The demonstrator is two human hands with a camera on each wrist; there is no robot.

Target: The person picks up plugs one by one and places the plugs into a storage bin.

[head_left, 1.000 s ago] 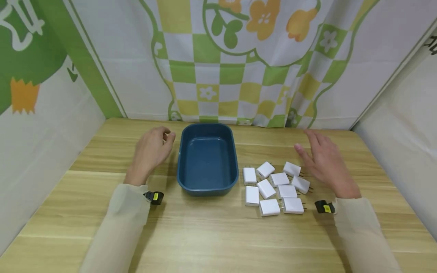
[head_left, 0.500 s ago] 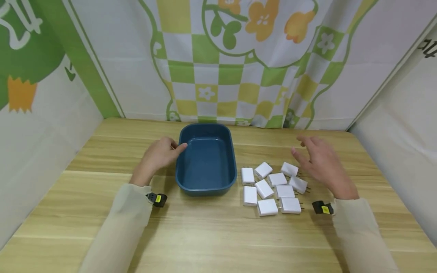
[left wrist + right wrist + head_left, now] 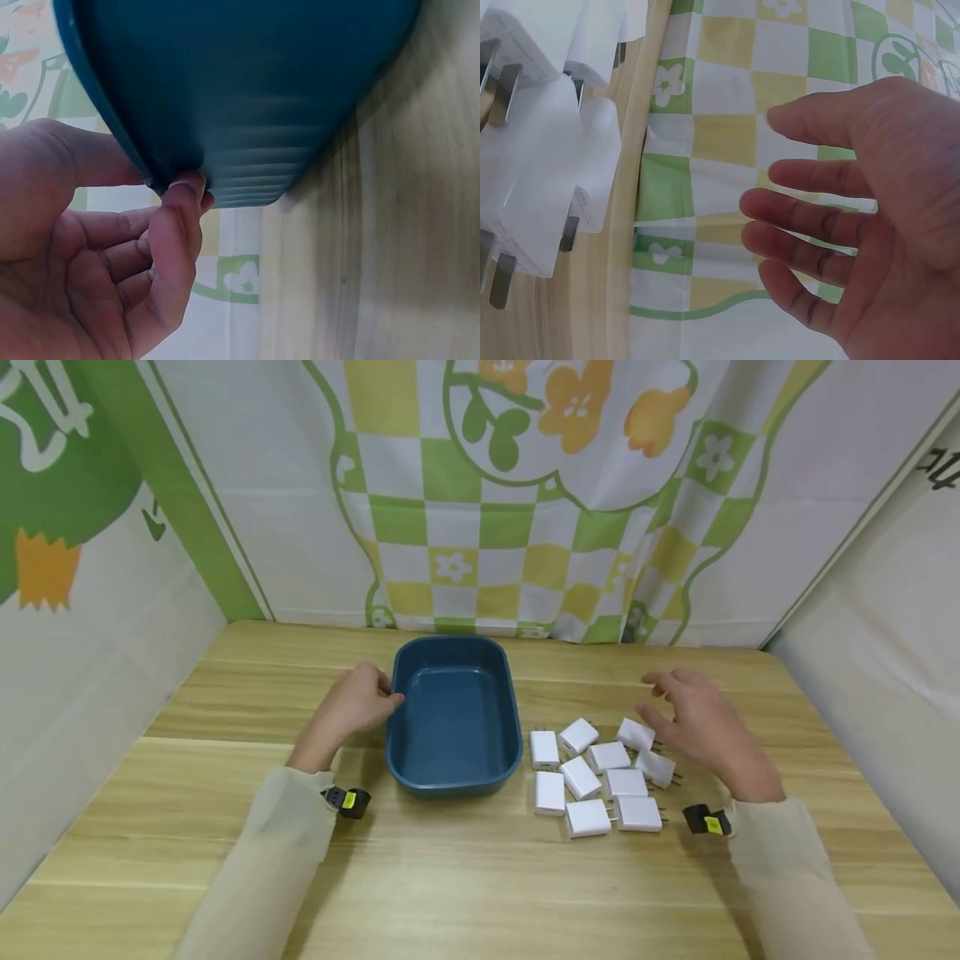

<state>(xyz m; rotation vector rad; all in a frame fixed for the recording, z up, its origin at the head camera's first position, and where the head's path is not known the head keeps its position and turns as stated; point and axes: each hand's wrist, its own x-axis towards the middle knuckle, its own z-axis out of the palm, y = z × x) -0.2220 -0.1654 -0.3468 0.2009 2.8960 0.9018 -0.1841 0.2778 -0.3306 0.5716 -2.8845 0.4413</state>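
Observation:
A dark blue rectangular plastic bin (image 3: pixel 453 787) stands on the wooden table, with nothing inside. My left hand (image 3: pixel 356 703) pinches the bin's left rim, thumb over the edge and curled fingers against the outer wall, as the left wrist view of the hand (image 3: pixel 127 247) and bin (image 3: pixel 225 90) shows. Right of the bin lie several white plug chargers (image 3: pixel 606 757) with metal prongs. My right hand (image 3: pixel 701 727) hovers at the right of this group, fingers loosely bent and holding nothing. In the right wrist view the hand (image 3: pixel 855 217) is apart from the chargers (image 3: pixel 532 172).
A patterned cloth (image 3: pixel 480 535) hangs behind the table's back edge, and white cloth walls (image 3: pixel 885 610) close off both sides. Black wrist cameras (image 3: pixel 352 802) sit at both cuffs. The wooden tabletop (image 3: pixel 465 885) extends in front of the bin and chargers.
My left hand has moved right from beside the bin and taken hold of its left rim. My right hand has come slightly nearer to the chargers, which lie as before.

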